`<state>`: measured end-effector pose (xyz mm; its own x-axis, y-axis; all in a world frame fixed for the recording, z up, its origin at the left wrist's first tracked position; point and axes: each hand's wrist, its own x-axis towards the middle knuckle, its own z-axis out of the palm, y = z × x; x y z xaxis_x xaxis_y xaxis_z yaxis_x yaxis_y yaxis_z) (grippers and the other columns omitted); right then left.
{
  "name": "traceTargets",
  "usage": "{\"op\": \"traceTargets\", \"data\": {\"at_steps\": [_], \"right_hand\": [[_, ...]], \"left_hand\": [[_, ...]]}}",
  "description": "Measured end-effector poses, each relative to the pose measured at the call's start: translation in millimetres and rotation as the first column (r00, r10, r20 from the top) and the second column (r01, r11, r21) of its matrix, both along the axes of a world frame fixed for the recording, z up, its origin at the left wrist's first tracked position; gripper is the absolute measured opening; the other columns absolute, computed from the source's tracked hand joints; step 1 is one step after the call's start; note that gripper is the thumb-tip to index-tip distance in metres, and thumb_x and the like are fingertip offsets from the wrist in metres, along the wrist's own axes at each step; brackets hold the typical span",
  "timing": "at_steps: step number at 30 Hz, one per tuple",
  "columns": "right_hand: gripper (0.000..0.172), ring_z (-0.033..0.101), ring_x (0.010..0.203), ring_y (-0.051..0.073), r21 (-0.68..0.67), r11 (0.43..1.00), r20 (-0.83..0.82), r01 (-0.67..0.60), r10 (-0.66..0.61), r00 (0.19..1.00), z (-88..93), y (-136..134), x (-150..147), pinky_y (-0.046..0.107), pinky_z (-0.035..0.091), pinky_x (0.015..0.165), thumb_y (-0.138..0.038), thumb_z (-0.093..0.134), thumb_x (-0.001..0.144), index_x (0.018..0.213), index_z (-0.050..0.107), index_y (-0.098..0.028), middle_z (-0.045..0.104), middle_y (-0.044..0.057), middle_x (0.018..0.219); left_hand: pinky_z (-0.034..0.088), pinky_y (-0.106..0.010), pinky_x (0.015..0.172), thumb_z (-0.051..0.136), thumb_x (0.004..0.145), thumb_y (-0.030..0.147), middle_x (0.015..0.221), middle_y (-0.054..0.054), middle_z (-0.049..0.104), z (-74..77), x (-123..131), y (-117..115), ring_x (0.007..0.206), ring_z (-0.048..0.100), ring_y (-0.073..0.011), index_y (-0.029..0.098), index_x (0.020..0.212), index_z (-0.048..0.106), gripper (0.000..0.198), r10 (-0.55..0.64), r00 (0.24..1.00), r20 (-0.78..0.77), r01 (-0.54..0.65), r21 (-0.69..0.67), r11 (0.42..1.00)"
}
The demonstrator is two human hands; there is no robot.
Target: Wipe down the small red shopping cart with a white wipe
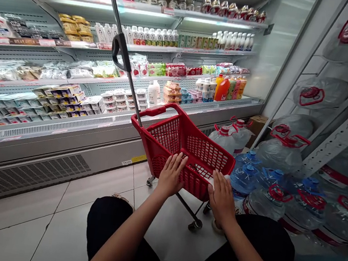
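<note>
Shelving of the chilled cabinet (73, 70) filled the left of the view, stocked with packaged goods, white bottles (135, 35) and stacked tubs (120, 100), with a vent grille (23, 177) along its base. The tiled floor (63, 214) in front of it lay between the cabinet and the person's knees.

Left hand (171, 176): it lay flat, fingers spread, on the near wall of the red shopping basket (185, 142), pressing rather than gripping. The basket stood on small castors on the tiles, just right of centre, close in front of the person. Its long pull handle (122, 61) slanted up and to the left, towards the shelves. The basket appeared to hold little or nothing; only a pale scrap showed through the mesh near the right hand, and what it was could not be told. Judged from this, loading had hardly begun.

Right hand (221, 196): it rested open on the near right corner of the basket rim, fingers draped over the edge, holding nothing else.

To the right, large water jugs (269, 186) with red and blue caps crowded the floor, touching or nearly touching the basket's right side. They blocked any movement of the basket that way. A metal rack (347, 127) with more wrapped jugs stood above them.
</note>
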<state>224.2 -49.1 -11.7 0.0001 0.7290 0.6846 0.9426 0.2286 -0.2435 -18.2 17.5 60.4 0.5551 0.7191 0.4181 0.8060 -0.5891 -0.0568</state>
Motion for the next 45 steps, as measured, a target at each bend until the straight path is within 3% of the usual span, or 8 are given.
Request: {"op": "traceTargets", "data": {"at_steps": [8,12,19,24,30,37,41,45], "right_hand": [[0.073,0.039,0.153,0.030,0.010,1.000,0.159,-0.012,0.010,0.987,23.3,17,-44,0.049,0.035,0.121,-0.031,0.039,0.109,0.170,0.002,-0.019,0.033,0.014,0.170],[0.072,0.035,0.155,0.026,-0.036,0.998,0.240,-0.058,0.065,0.969,13.7,5,-16,0.048,0.030,0.125,-0.029,0.039,0.108,0.170,0.001,-0.023,0.029,0.009,0.172],[0.071,0.022,0.160,0.031,-0.041,0.995,0.146,0.086,-0.079,0.986,-17.5,-22,47,0.051,0.034,0.124,-0.035,0.034,0.109,0.170,-0.001,-0.026,0.008,0.007,0.178],[0.072,0.025,0.159,0.031,0.001,0.997,0.127,0.077,-0.077,0.989,-2.8,14,20,0.054,0.029,0.126,-0.033,0.036,0.109,0.170,0.000,-0.023,0.023,0.012,0.174],[0.069,0.034,0.155,0.027,-0.022,0.989,0.151,-0.147,0.149,0.977,27.6,55,-52,0.050,0.030,0.127,-0.032,0.033,0.110,0.170,0.002,-0.020,0.035,0.012,0.170],[0.065,0.039,0.151,0.025,-0.042,0.984,0.127,-0.176,0.180,0.975,19.1,48,-13,0.049,0.032,0.126,-0.031,0.033,0.109,0.170,0.012,-0.026,0.042,0.008,0.166],[0.063,0.040,0.149,0.026,-0.041,0.989,0.097,-0.144,0.147,0.984,13.5,47,-1,0.051,0.031,0.125,-0.033,0.030,0.109,0.170,0.014,-0.025,0.046,0.009,0.163],[0.062,0.042,0.147,0.026,-0.030,0.983,0.079,-0.184,0.185,0.979,27.4,55,-33,0.053,0.029,0.126,-0.030,0.031,0.109,0.169,0.017,-0.022,0.050,0.011,0.159]], "left_hand": [[0.014,-0.048,0.133,0.065,0.085,0.034,0.177,-0.010,0.011,-5.1,26,-13,0.163,0.015,-0.0300,0.018,0.169,0.013,0.101,-0.027,1.000,-0.013,0.028,0.015,1.000],[0.014,-0.044,0.134,0.062,0.091,0.035,0.176,-0.005,0.016,10.6,7,-1,0.161,0.022,-0.0244,0.021,0.169,0.015,0.092,-0.102,0.991,-0.091,0.104,0.017,0.994],[0.015,-0.053,0.133,0.066,0.089,0.025,0.174,-0.007,0.028,44.3,-45,33,0.162,0.019,-0.0343,0.024,0.163,0.037,0.080,0.160,0.986,-0.039,-0.155,0.114,0.981],[0.017,-0.055,0.132,0.069,0.084,0.027,0.168,-0.008,0.041,38.5,-19,25,0.158,0.027,-0.0402,0.021,0.158,0.047,0.077,0.170,0.985,-0.016,-0.167,0.125,0.978],[0.019,-0.054,0.133,0.067,0.088,0.037,0.171,-0.006,0.036,37.3,-7,6,0.156,0.031,-0.0371,0.023,0.162,0.040,0.080,0.122,0.992,-0.036,-0.118,0.112,0.987],[-0.012,-0.068,0.128,0.054,0.099,0.036,0.167,-0.004,0.042,72.8,-61,9,0.154,0.037,-0.0334,0.030,0.165,0.034,0.069,0.092,0.996,-0.017,-0.088,0.171,0.981],[-0.004,-0.079,0.122,0.058,0.096,0.044,0.156,-0.008,0.056,86.6,-64,16,0.141,0.052,-0.0396,0.030,0.156,0.049,0.062,0.108,0.994,-0.036,-0.104,0.097,0.990],[0.005,-0.081,0.121,0.061,0.088,0.034,0.172,-0.010,0.030,89.8,-55,13,0.147,0.044,-0.0406,0.025,0.161,0.040,0.077,0.110,0.991,-0.080,-0.103,0.084,0.991]]}}
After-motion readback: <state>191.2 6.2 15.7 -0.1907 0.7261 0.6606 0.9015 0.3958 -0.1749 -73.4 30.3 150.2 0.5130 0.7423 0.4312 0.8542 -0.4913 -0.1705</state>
